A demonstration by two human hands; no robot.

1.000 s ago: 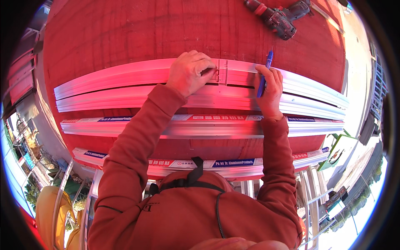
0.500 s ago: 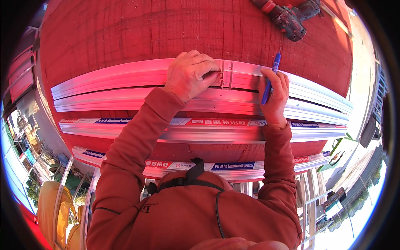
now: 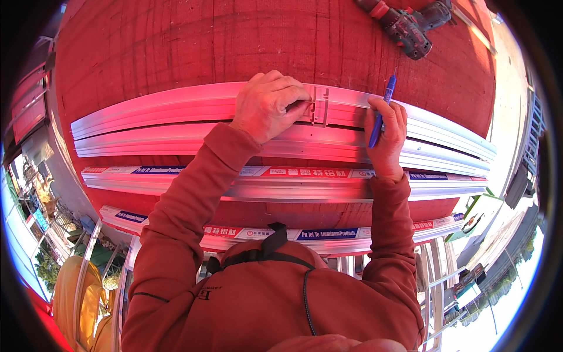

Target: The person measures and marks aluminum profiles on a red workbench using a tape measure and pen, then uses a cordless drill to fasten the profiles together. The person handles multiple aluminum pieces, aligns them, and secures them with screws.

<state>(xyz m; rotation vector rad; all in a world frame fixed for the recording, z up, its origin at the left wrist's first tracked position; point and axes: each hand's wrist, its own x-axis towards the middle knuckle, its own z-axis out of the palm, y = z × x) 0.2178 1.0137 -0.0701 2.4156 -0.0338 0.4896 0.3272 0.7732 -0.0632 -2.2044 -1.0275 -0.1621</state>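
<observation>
My left hand is closed, thumb and fingertips pinching the left side of a small metal profile piece. That piece stands across the farthest long aluminium profile, against its face. In my right hand a blue marker pen is gripped, its narrow end pointing up and away from me. The right hand rests over the two far profiles, to the right of the small piece. A second aluminium profile lies close along the near side of the farthest one.
Two more profiles with printed film lie nearer me: a middle one and one at the table's near edge. The red table stretches beyond them. At its far right lies a cordless drill. Yellow fabric shows at lower left.
</observation>
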